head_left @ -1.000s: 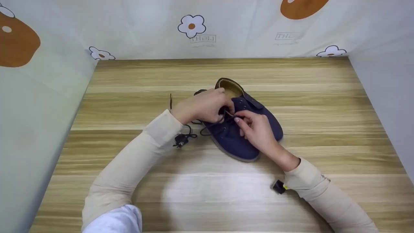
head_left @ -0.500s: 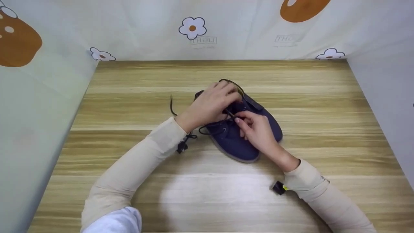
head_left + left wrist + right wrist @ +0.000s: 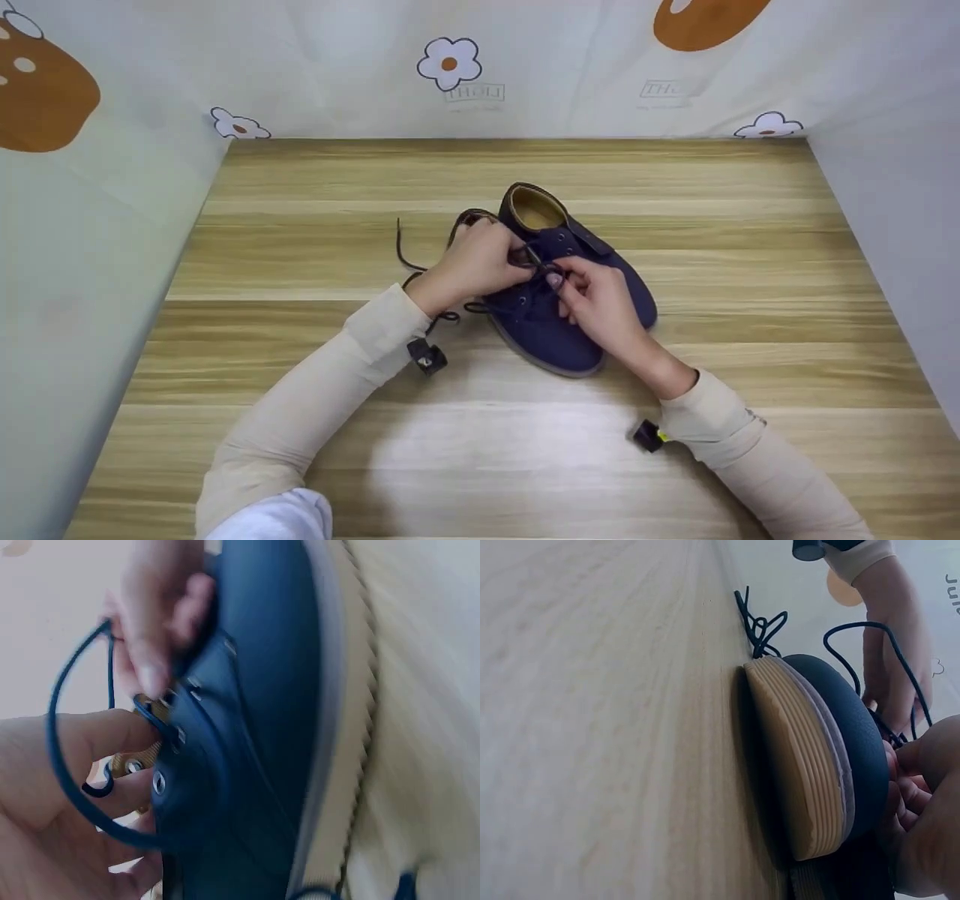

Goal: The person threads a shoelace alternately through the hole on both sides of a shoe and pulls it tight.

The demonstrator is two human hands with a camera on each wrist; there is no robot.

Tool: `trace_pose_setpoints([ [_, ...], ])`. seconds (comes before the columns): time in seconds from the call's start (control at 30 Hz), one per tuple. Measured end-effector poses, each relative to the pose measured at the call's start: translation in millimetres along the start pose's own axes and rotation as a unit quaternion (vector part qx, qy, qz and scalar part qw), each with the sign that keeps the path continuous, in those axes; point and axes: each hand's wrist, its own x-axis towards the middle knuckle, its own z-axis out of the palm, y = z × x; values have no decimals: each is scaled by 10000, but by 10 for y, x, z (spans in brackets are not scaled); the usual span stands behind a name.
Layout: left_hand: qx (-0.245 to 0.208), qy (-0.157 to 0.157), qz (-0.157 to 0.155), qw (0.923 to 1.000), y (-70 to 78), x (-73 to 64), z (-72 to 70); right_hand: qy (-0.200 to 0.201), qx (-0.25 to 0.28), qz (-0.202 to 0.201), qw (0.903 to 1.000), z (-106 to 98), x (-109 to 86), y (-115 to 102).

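Observation:
Two navy lace-up shoes lie side by side on the table; the nearer left shoe (image 3: 551, 341) has dark laces and metal eyelets. My left hand (image 3: 480, 259) is at that shoe's throat, and in the left wrist view its thumb and fingers pinch the tan-lined eyelet flap (image 3: 133, 765). My right hand (image 3: 600, 296) pinches the dark shoelace (image 3: 534, 256) at the lacing. A wide loop of that shoelace (image 3: 56, 742) arches over my left fingers in the left wrist view. The left hand and wrist hide part of the left shoe's opening.
The right shoe (image 3: 637, 289) lies against the left one, a strap-like flap at its side. Loose lace ends (image 3: 401, 247) trail on the wood-grain table (image 3: 300, 225) to the left. Wrist cameras (image 3: 426, 356) hang by both sleeves. Patterned cloth walls (image 3: 345, 75) border the table.
My left hand moved up and right over the lacing, then back down and left to the flap. A lace loop now shows by the right fingertips; the right hand has barely moved.

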Motion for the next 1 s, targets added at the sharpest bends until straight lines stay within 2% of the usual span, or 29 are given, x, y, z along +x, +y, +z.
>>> trace_pose_setpoints([
  [0.1,-657,-216,-23,9976,-8,19,-16,41,-13,-23,10000,-1,-4,5],
  [0.2,-1051,-292,-34,9940,-22,46,-10,59,-20,-40,10000,-6,-4,11],
  [0.3,-1179,-295,-101,9925,-15,65,24,68,-14,-15,10000,-8,-4,10],
  [0.4,-1088,-261,-176,9936,1,63,49,76,-14,4,10000,-2,-6,6],
  [0.53,-284,121,-94,9995,9,13,-10,44,-9,-7,10000,9,-10,3],
  [0.63,68,606,-135,9980,-17,-19,-104,52,-34,-36,10000,12,-9,4],
  [0.7,-348,892,-295,9950,-55,-21,-166,67,-46,-57,10000,14,-8,7],
  [0.73,-802,990,-403,9910,-80,-15,-193,68,-52,-66,9999,14,-8,8],
  [0.77,-1514,1046,-519,9816,-102,-7,-216,70,-63,-75,9999,14,-7,10],
  [0.8,-2351,1061,-561,9645,-123,3,-235,75,-78,-81,9999,14,-7,13],
  [0.83,-3291,1043,-584,9367,-145,12,-247,81,-97,-86,9999,15,-7,15],
  [0.87,-4221,987,-575,8993,-167,21,-254,82,-96,-87,9999,17,-7,19],
  [0.9,-5039,915,-562,8570,-186,25,-260,89,-105,-91,9999,19,-6,21],
  [0.93,-5684,808,-573,8168,-197,25,-267,95,-114,-100,9998,22,-6,19],
  [0.97,-6121,688,-530,7860,-206,24,-271,100,-105,-108,9998,27,-4,20],
  [1.0,-6248,587,-442,7773,-216,19,-278,97,-78,-110,9999,32,-2,20],
])
